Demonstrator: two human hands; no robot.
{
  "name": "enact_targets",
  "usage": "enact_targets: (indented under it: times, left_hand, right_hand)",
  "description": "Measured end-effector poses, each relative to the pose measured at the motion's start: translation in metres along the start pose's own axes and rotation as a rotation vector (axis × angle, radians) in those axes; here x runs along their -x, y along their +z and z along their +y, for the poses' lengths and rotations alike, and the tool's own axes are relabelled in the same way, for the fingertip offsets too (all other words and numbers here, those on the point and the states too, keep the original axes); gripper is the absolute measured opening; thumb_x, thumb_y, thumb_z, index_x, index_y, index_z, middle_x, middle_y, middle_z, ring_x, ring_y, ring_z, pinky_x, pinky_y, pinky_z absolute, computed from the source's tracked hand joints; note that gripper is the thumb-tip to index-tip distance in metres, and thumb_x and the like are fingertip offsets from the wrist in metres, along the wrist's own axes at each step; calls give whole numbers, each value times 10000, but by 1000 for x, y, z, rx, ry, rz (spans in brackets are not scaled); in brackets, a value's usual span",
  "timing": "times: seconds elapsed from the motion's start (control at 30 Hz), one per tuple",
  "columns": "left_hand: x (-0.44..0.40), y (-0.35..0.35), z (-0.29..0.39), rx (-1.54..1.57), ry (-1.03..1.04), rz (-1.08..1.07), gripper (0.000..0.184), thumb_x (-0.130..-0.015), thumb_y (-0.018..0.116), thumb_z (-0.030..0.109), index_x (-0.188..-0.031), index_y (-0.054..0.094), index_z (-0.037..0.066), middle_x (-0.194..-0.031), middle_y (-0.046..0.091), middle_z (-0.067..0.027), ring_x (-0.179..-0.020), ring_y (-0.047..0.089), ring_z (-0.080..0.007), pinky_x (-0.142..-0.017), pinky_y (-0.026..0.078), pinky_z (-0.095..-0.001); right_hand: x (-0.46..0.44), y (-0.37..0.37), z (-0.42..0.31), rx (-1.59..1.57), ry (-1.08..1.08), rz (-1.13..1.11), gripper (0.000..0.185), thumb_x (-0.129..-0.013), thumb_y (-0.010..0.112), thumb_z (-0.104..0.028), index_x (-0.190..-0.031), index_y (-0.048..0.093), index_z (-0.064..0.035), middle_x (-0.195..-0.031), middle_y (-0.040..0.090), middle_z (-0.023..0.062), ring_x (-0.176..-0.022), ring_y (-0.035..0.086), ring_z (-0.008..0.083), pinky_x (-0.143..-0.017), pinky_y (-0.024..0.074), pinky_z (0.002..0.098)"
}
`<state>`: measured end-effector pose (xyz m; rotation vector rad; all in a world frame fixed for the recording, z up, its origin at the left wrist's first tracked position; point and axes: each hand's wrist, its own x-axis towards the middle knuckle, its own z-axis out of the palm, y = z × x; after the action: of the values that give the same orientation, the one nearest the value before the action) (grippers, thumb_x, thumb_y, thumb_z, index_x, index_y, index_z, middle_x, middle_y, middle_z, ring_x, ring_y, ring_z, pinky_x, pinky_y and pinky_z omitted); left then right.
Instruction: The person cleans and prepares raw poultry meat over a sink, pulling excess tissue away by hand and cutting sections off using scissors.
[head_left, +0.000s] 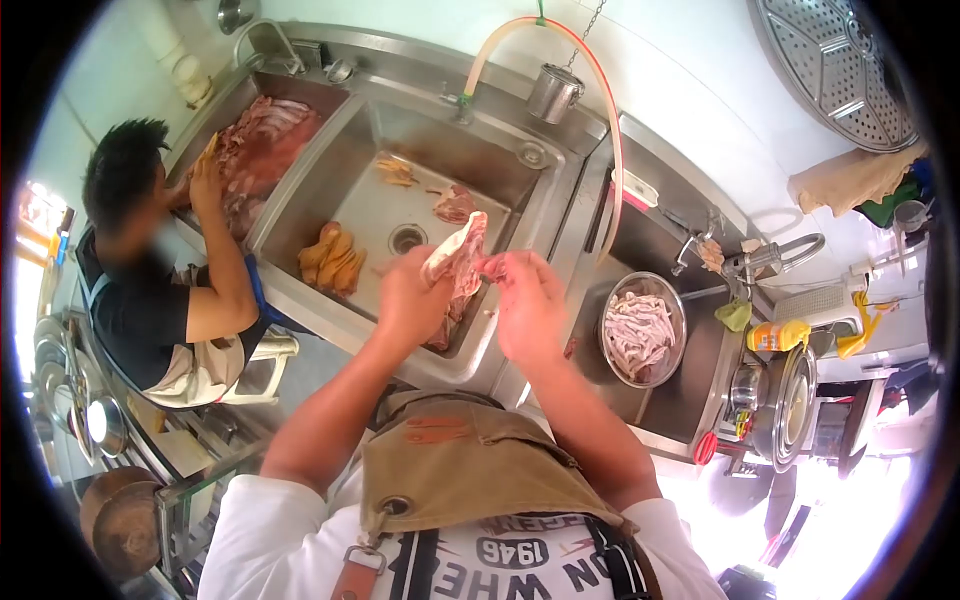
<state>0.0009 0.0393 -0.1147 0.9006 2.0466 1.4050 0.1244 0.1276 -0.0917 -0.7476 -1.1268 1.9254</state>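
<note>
Over the middle sink, my left hand (412, 298) is closed round a piece of raw meat (460, 262) with a pale, bone-like upper edge. On its right side, my right hand (527, 300) pinches a small red bit at the meat's edge. Below them in the steel sink (390, 130) lie yellow poultry pieces (331, 258), a few yellow feet (396, 170) and another red meat piece (455, 204) near the drain (407, 238). The underside of the held meat is partly hidden by my fingers.
At the left, a seated co-worker (170, 270) reaches into a sink of meat in reddish water (265, 160). A steel bowl of pale pieces (643, 330) stands in the right sink. A hose (612, 110) arches above the partition, beside a hanging steel pot (554, 93).
</note>
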Motion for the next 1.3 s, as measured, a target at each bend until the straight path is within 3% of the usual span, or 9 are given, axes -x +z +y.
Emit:
enact_targets:
  times: [0.07, 0.27, 0.37, 0.57, 0.87, 0.97, 1.07, 1.17, 1.3]
  left_hand:
    - [0, 0, 0, -2, 45, 2, 301, -838, 596, 72, -1124, 624, -17, -985, 672, -215, -939, 662, -335, -847, 499, -387]
    - [4, 2, 16, -9, 49, 77, 311, -861, 623, 92, -1156, 620, -5, -971, 692, -192, -906, 682, -293, -820, 519, -364]
    - [6, 1, 21, -53, 199, 95, 299, -887, 657, 128, -1150, 623, -9, -932, 698, -149, -832, 679, -229, -780, 526, -338]
    - [12, 10, 30, -125, 314, 128, 263, -898, 645, 110, -1124, 627, -25, -919, 687, -162, -844, 673, -255, -770, 523, -353]
    - [16, 7, 24, -207, 342, 59, 347, -849, 611, 32, -1195, 599, 6, -1015, 659, -192, -909, 652, -354, -789, 521, -403]
    - [18, 7, 18, -315, 470, 64, 406, -822, 603, 13, -1227, 589, 25, -1040, 642, -209, -932, 628, -403, -804, 515, -437]
    - [22, 7, 20, -363, 453, 58, 436, -807, 609, 15, -1242, 579, 27, -1054, 630, -216, -930, 619, -418, -816, 508, -453]
    - [24, 6, 20, -321, 480, 53, 468, -790, 611, 5, -1256, 572, 30, -1070, 622, -227, -931, 614, -423, -814, 509, -448]
    - [24, 8, 21, -159, 264, -43, 422, -813, 600, 4, -1234, 578, 18, -1030, 642, -171, -913, 644, -312, -786, 513, -393]
  right_hand:
    - [6, 7, 1, 1, -12, 4, 192, -968, 535, -139, -842, 589, -4, -856, 649, 126, -909, 645, 285, -875, 487, 419]
    - [-13, -7, -5, -540, 323, 191, 192, -948, 548, -135, -801, 559, -13, -785, 632, 142, -786, 641, 270, -724, 526, 421]
    - [-17, -7, 0, -499, 397, 250, 168, -927, 544, -104, -792, 547, -4, -742, 615, 140, -722, 619, 260, -661, 521, 414]
    - [-12, -3, -4, -421, 363, 150, 94, -890, 527, -36, -840, 579, 23, -725, 592, 116, -629, 562, 212, -587, 473, 360]
    - [0, 13, -36, -158, 279, 38, 127, -892, 683, -104, -907, 637, 14, -769, 620, 52, -600, 526, 112, -551, 422, 276]
    - [-5, 6, -20, -23, 217, 33, 301, -880, 733, -286, -942, 674, 2, -862, 657, 35, -693, 557, 96, -617, 464, 261]
    - [-6, 11, -23, -39, 231, 81, 187, -858, 733, -125, -941, 652, 22, -808, 639, 34, -632, 545, 78, -552, 423, 245]
    - [-7, 9, -21, -18, 250, 84, 203, -854, 737, -129, -950, 655, 31, -810, 639, 35, -635, 554, 84, -560, 430, 234]
    - [-7, 7, -25, 94, 229, 59, 196, -863, 727, -132, -936, 660, 37, -805, 643, 32, -646, 560, 74, -557, 435, 226]
